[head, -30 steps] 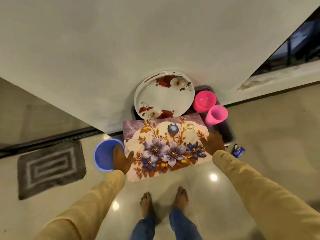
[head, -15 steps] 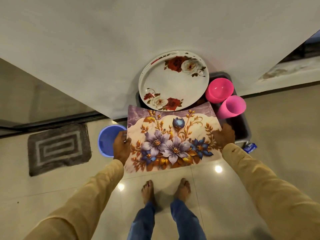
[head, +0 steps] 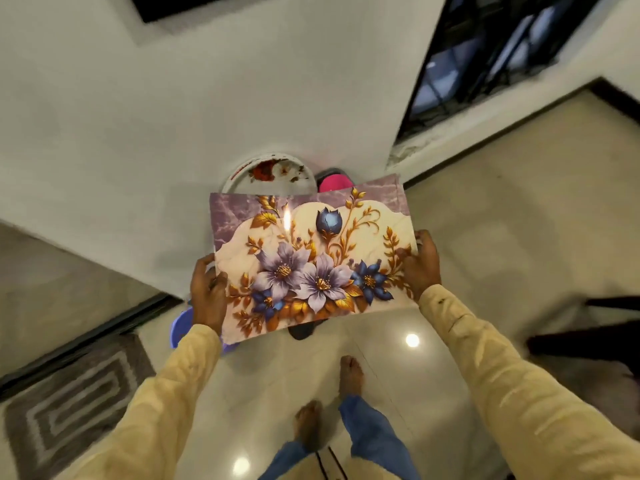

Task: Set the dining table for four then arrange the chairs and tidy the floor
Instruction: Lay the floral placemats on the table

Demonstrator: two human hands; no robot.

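A floral placemat (head: 311,258) with purple and blue flowers is held flat in the air at chest height. My left hand (head: 207,292) grips its left edge and my right hand (head: 420,261) grips its right edge. Behind the mat's far edge, a white plate (head: 270,173) with red roses leans against the wall. A pink cup (head: 334,183) peeks out beside the plate. The rest of the dishes below the mat are hidden. A blue cup (head: 181,327) shows under my left wrist on the floor.
A grey patterned doormat (head: 72,403) lies on the floor at lower left. A white wall corner (head: 242,98) stands ahead, with a dark window (head: 485,57) at right. Dark furniture legs (head: 585,337) stand at the right edge. My bare feet (head: 349,375) are on glossy tiles.
Both hands have lifted the placemat up off the pile and toward me. The view has risen, and the plate and pink cups are now mostly hidden behind the mat.
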